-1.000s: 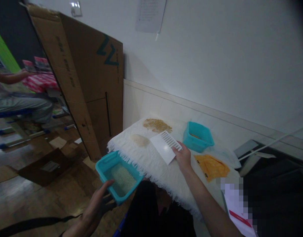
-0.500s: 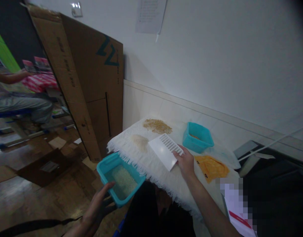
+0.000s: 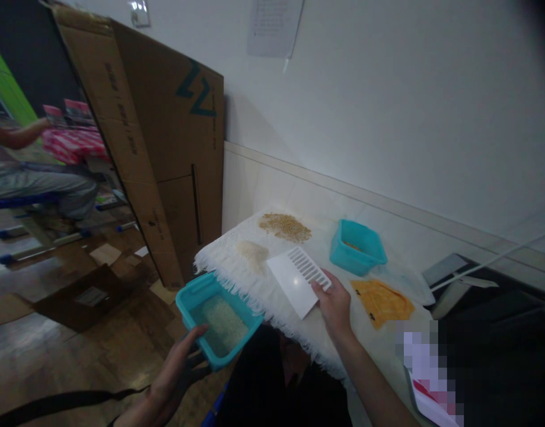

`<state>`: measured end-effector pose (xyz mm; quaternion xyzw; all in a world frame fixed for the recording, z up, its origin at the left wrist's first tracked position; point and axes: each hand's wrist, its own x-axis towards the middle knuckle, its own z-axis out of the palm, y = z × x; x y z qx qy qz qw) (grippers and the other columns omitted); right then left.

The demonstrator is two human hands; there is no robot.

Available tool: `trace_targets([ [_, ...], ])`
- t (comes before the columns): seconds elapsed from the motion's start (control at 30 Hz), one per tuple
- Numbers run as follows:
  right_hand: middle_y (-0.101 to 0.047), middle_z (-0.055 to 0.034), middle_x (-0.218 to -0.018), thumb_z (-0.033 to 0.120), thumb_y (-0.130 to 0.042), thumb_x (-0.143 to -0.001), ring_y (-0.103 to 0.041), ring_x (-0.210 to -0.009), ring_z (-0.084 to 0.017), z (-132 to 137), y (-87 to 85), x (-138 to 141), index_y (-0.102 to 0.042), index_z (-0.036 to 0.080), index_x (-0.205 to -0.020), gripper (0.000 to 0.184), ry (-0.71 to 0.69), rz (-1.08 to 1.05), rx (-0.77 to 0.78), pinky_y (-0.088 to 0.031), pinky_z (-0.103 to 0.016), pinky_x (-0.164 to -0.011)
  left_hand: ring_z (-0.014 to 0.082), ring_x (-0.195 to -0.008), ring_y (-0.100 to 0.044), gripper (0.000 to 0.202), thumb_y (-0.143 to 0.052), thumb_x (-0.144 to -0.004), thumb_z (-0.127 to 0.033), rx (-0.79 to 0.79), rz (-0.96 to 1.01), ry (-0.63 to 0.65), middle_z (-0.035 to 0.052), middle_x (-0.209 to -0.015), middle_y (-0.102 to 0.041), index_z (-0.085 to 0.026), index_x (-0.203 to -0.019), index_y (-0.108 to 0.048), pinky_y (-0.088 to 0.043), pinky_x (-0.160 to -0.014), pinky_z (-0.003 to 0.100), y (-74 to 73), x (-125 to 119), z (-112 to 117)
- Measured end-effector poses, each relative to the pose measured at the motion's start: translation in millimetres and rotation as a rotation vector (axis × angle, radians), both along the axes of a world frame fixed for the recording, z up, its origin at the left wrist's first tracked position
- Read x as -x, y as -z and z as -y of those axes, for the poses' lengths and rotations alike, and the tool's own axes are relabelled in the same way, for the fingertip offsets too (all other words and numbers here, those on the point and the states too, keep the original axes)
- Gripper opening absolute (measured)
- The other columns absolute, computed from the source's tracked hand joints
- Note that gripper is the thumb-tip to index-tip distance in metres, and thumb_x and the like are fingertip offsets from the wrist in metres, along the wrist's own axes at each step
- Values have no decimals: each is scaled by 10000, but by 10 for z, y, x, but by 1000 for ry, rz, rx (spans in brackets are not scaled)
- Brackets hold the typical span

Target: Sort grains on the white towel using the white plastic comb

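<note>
My left hand (image 3: 185,362) grips a turquoise plastic tub (image 3: 215,363), thumb over its rim and fingers underneath. Pale grains like rice (image 3: 225,323) lie in that tub, which is held just off the table's front edge. A flat white plastic piece with a row of slots (image 3: 294,284) is in my right hand (image 3: 334,299), pinched at its slotted end and tilted over the white fringed cloth (image 3: 283,317). On the cloth, left of this piece, lies a small pale heap of grains (image 3: 253,255). Behind it spreads a pile of tan grains (image 3: 284,227).
A second turquoise tub (image 3: 356,258) with some brown grains stands at the back right. In front of it lies a yellow cloth (image 3: 383,301). A tall cardboard box (image 3: 174,130) rises at the left. Beyond it another person (image 3: 36,184) sits by a red-checked table.
The white slotted piece has tilted and its near edge has moved slightly towards me. The tub in my left hand stays nearly where it was. The view has shifted a little.
</note>
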<state>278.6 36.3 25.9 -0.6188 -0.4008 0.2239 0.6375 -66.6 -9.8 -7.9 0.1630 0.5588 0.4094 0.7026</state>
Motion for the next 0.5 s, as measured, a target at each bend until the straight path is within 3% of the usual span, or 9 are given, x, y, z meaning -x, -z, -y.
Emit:
trace_targets([
  [0.1,-821,-130,-969,558,-842,-672,-785,-862,-329,61,52,1,-703,143,-1205,690,-2,-32,31,-643,-461,-775,279,-841,-760,605,-770,-814,-503,1,1,23,153,-1182,-725,-174,-1287,-586,-601,-710,385,-110,-16,18],
  [0.27,-825,-121,-958,580,-838,-691,-788,-833,-324,122,65,163,-701,153,-1236,706,-97,-76,72,-647,-435,-716,284,-838,-748,636,-784,-783,-527,-9,3,18,130,-1075,-734,-167,-1266,-581,-597,-728,395,-250,-50,39],
  [0.5,-824,-133,-973,557,-868,-651,-788,-875,-343,123,31,112,-701,146,-1225,725,-20,-97,58,-648,-449,-734,328,-920,-758,722,-812,-740,-565,-49,34,25,168,-1198,-713,-182,-1300,-565,-598,-770,429,1,27,50],
])
